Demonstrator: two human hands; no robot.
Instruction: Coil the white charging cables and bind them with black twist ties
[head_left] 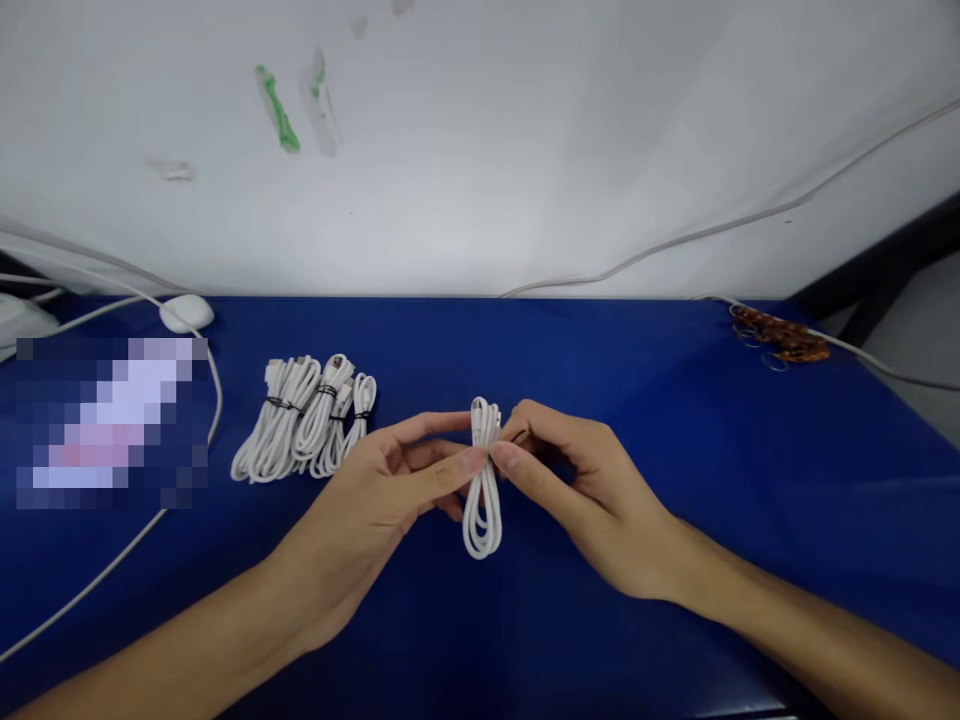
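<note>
At six o'clock, the left hand [375,490] pinches a coiled white cable [482,520]; the right hand [607,490] touches its three-o'clock side, grip closure unclear. Binding seems in hand, calling for steady holding next.

Bundles [310,430] leftward, room past right hand [600,490]

Cable bundle [482,525]: middle covered by fingers [446,478]
Dark strand [520,436] beside it: too small to identify
Patch [112,420], left part of tabletop [420,345]: pixelated, unreadable
White object [21,322], far-left corner: cut off by picture edge
</note>
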